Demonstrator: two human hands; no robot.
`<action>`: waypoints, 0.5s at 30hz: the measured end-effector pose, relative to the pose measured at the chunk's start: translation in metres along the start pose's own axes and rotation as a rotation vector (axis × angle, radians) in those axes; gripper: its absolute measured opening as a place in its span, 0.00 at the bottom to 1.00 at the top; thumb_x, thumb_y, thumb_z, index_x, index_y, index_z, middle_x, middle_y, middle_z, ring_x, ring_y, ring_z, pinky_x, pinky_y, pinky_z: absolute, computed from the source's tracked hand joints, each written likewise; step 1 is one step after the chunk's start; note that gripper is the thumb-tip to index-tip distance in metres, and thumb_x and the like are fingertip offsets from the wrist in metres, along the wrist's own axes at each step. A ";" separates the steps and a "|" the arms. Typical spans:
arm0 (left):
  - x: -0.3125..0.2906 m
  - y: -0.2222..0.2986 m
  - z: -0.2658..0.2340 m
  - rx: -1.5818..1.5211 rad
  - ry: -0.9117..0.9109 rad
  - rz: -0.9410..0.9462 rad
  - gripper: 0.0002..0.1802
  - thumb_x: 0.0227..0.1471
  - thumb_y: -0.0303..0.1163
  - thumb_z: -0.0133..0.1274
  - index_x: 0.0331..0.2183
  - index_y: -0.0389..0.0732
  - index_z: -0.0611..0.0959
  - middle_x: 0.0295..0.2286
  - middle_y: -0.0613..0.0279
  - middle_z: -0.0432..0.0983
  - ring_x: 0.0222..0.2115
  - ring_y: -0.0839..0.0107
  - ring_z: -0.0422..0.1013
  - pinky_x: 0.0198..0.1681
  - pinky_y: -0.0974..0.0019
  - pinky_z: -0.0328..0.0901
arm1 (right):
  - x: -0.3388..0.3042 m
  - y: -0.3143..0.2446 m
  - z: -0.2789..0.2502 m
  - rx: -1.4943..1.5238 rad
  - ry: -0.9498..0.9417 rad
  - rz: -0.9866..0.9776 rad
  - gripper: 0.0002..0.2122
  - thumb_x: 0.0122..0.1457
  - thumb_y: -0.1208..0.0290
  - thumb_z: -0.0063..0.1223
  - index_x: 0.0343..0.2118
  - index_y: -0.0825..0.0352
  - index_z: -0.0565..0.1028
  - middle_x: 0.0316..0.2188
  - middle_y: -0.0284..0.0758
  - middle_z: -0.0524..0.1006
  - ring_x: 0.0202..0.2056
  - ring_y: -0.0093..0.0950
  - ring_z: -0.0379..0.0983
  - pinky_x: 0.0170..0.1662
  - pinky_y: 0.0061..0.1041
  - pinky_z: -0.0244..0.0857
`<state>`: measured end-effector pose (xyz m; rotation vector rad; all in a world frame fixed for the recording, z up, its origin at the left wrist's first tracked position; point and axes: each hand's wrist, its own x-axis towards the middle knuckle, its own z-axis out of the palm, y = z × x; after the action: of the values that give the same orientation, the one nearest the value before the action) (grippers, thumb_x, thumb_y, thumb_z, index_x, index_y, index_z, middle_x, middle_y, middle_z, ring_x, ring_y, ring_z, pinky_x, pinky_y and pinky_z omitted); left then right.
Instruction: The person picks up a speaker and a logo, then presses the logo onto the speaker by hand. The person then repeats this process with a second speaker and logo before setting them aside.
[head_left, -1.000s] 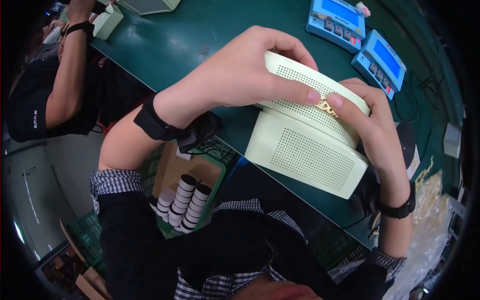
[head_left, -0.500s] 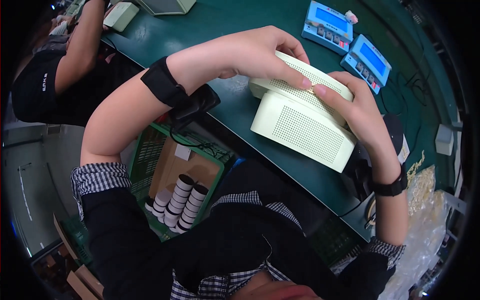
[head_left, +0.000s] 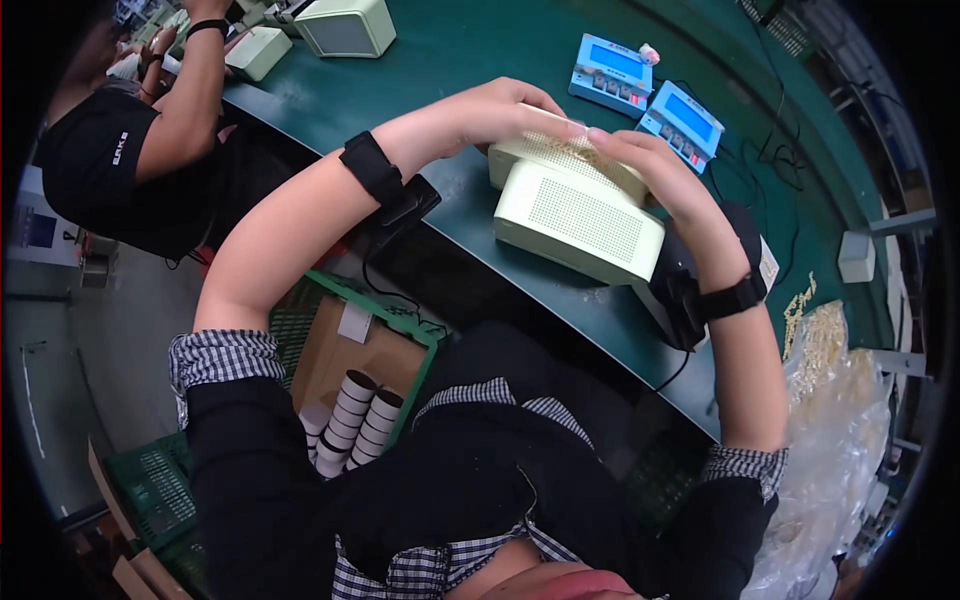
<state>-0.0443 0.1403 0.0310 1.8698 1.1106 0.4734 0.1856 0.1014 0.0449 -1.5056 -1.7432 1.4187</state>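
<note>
Green bench (head_left: 440,60): casing (head_left: 580,215) under fingers (head_left: 610,140).

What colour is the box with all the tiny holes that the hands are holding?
The box is pale cream-green, seen best in the head view.

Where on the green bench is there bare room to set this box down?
Bare green bench lies between the pale perforated box under both hands and the co-worker's boxes. The right is crowded: two blue meters, cables, and a bag of small parts.
</note>
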 end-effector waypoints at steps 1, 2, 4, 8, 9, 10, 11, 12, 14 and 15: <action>0.002 -0.001 -0.003 -0.037 -0.001 0.002 0.32 0.44 0.52 0.66 0.42 0.36 0.81 0.35 0.57 0.78 0.38 0.70 0.74 0.43 0.68 0.67 | 0.005 -0.005 -0.002 -0.045 -0.005 0.027 0.22 0.53 0.51 0.60 0.42 0.67 0.77 0.32 0.32 0.77 0.35 0.20 0.73 0.38 0.18 0.63; 0.004 -0.004 -0.001 -0.080 -0.021 -0.002 0.33 0.43 0.52 0.66 0.43 0.36 0.81 0.35 0.56 0.78 0.39 0.70 0.74 0.44 0.67 0.67 | 0.007 -0.003 -0.002 -0.080 -0.007 0.071 0.23 0.53 0.51 0.61 0.43 0.66 0.76 0.32 0.32 0.77 0.36 0.20 0.73 0.38 0.18 0.63; -0.003 -0.003 0.001 -0.114 -0.040 -0.054 0.36 0.41 0.55 0.67 0.44 0.36 0.81 0.36 0.54 0.78 0.41 0.67 0.74 0.46 0.66 0.67 | 0.007 -0.003 0.004 -0.059 -0.015 0.096 0.24 0.52 0.51 0.61 0.43 0.67 0.76 0.32 0.32 0.77 0.35 0.20 0.73 0.38 0.19 0.63; -0.014 0.004 0.001 -0.087 0.058 -0.004 0.40 0.38 0.57 0.67 0.46 0.37 0.80 0.38 0.51 0.78 0.43 0.62 0.73 0.49 0.63 0.67 | -0.005 -0.015 -0.001 -0.178 0.077 0.017 0.26 0.51 0.52 0.63 0.45 0.68 0.75 0.34 0.33 0.76 0.35 0.20 0.71 0.37 0.19 0.62; -0.010 -0.003 0.003 -0.009 0.137 0.087 0.39 0.40 0.56 0.66 0.47 0.37 0.80 0.38 0.52 0.78 0.43 0.63 0.74 0.49 0.63 0.67 | -0.008 -0.012 -0.003 -0.287 0.158 -0.056 0.26 0.51 0.53 0.63 0.47 0.68 0.74 0.36 0.33 0.75 0.35 0.20 0.70 0.37 0.19 0.62; -0.006 -0.002 -0.001 0.070 0.216 0.176 0.37 0.42 0.54 0.66 0.47 0.37 0.79 0.38 0.53 0.78 0.42 0.64 0.74 0.49 0.64 0.67 | -0.012 -0.015 -0.006 -0.392 0.241 -0.127 0.27 0.51 0.53 0.63 0.48 0.69 0.73 0.38 0.34 0.75 0.36 0.20 0.69 0.37 0.19 0.61; -0.009 0.005 -0.005 0.078 0.233 0.209 0.37 0.42 0.54 0.66 0.47 0.37 0.79 0.38 0.53 0.78 0.42 0.64 0.74 0.49 0.64 0.67 | -0.026 -0.020 -0.008 -0.226 0.291 -0.251 0.26 0.53 0.57 0.60 0.50 0.69 0.71 0.42 0.35 0.72 0.36 0.20 0.68 0.37 0.19 0.61; -0.024 0.012 -0.007 -0.029 0.320 0.321 0.30 0.47 0.46 0.64 0.47 0.37 0.79 0.40 0.55 0.77 0.44 0.67 0.73 0.51 0.64 0.65 | -0.043 -0.023 -0.005 -0.056 0.323 -0.377 0.25 0.55 0.60 0.58 0.52 0.70 0.69 0.46 0.37 0.70 0.37 0.20 0.66 0.37 0.18 0.61; -0.056 0.025 -0.006 -0.137 0.420 0.439 0.23 0.51 0.38 0.61 0.46 0.36 0.79 0.41 0.57 0.77 0.45 0.70 0.72 0.54 0.65 0.63 | -0.065 -0.021 -0.002 0.308 0.077 -0.546 0.26 0.59 0.71 0.51 0.59 0.69 0.58 0.53 0.41 0.65 0.38 0.21 0.64 0.37 0.17 0.61; -0.074 0.034 -0.005 -0.130 0.382 0.511 0.21 0.51 0.34 0.61 0.46 0.37 0.79 0.41 0.57 0.77 0.44 0.71 0.72 0.52 0.65 0.64 | -0.078 -0.024 0.008 0.306 0.067 -0.548 0.26 0.59 0.71 0.51 0.59 0.69 0.58 0.53 0.41 0.65 0.38 0.21 0.64 0.37 0.17 0.61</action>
<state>-0.0694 0.0737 0.0701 1.9886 0.7971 1.2043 0.1926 0.0296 0.0848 -0.8211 -1.6357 1.2512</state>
